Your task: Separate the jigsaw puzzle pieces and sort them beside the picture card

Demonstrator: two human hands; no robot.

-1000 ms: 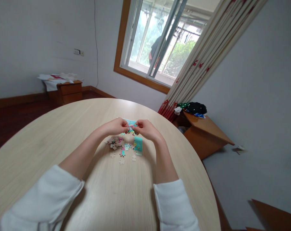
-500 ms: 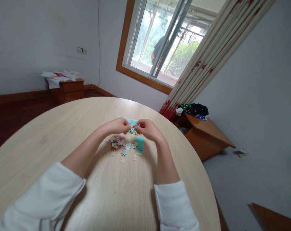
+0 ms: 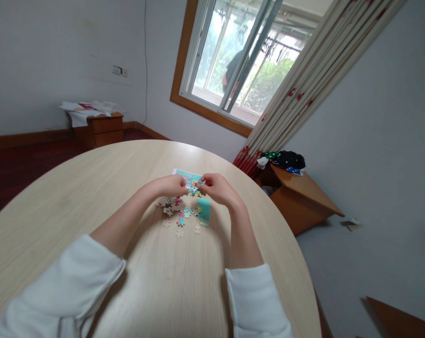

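Observation:
Above the far part of the round table, my left hand (image 3: 173, 186) is closed, its fingertips curled beside a small colourful cluster of puzzle pieces (image 3: 193, 190); whether it holds anything is hidden. My right hand (image 3: 215, 188) pinches a small puzzle piece (image 3: 200, 183) between thumb and fingers. A turquoise printed sheet (image 3: 180, 172) lies just behind both hands. Nearer to me lie a joined turquoise puzzle section (image 3: 203, 209), a pile of loose pieces (image 3: 170, 205) at its left, and a pink and turquoise piece (image 3: 181, 220). Several pale pieces (image 3: 179, 233) lie scattered in front.
The pale wooden round table (image 3: 156, 291) spreads under both forearms. Beyond its right edge stands a brown cabinet (image 3: 300, 202) with dark cloths (image 3: 292, 160) on top. A small drawer unit (image 3: 107, 131) is at the back left. A curtain (image 3: 297, 84) hangs beside the window.
My left hand has drawn slightly left and down, away from my right hand, uncovering more of the turquoise sheet. My right hand has stayed nearly in place with its pinch.

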